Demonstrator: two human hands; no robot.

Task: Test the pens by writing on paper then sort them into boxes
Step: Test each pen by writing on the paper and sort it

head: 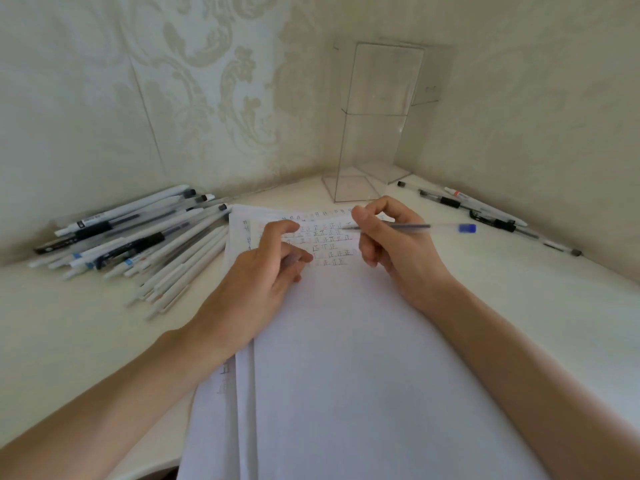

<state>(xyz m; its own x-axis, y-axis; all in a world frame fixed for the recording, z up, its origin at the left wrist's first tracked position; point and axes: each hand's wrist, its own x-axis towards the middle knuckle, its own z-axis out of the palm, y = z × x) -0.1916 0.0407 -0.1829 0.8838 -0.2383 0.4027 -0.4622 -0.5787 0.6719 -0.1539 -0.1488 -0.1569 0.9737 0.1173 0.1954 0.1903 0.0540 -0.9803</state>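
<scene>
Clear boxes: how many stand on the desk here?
2. The front clear box stands in the corner beyond the paper; the rear clear box is directly behind it, partly hidden.

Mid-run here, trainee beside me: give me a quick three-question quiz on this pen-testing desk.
1. True or false: the right hand grips a pen.
2. The larger pen pile lies: A) left of the paper; B) right of it; C) on top of it.
3. Fill in: the cap on that pen's rear end is ____.
Key: 1 true; 2 A; 3 blue.
</scene>
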